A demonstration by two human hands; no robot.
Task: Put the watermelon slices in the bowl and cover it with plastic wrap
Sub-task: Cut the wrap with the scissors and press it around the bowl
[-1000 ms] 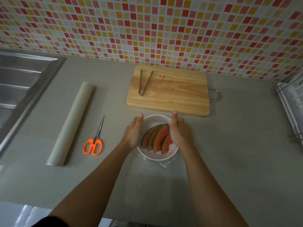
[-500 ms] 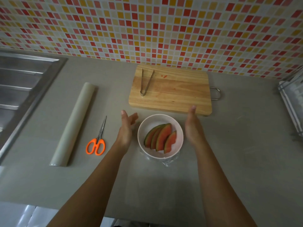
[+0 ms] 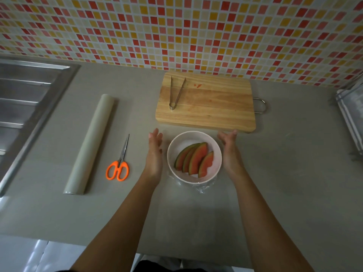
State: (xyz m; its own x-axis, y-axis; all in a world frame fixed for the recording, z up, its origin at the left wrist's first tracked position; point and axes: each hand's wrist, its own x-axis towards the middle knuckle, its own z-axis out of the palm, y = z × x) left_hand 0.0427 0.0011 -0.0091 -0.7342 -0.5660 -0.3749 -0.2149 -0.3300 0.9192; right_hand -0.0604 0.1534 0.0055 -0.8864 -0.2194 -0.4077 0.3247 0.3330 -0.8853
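Note:
A white bowl (image 3: 177,146) stands on the grey counter just in front of the cutting board. Several watermelon slices (image 3: 196,160) lie in it, red flesh up. Clear plastic wrap (image 3: 200,188) bunches under the bowl's near edge; I cannot tell whether film spans the top. My left hand (image 3: 155,154) is beside the bowl's left side with straight fingers, apart from it. My right hand (image 3: 228,150) is by the right side, fingers loosely extended, close to the rim. Neither hand holds anything.
A roll of plastic wrap (image 3: 91,144) lies to the left, with orange-handled scissors (image 3: 118,163) beside it. Metal tongs (image 3: 175,93) rest on the wooden cutting board (image 3: 216,103). A steel sink (image 3: 23,107) is at far left, a rack (image 3: 351,114) at far right.
Both hands left the bowl's rim and spread outward to its sides a second ago. Since half a second ago they have barely moved.

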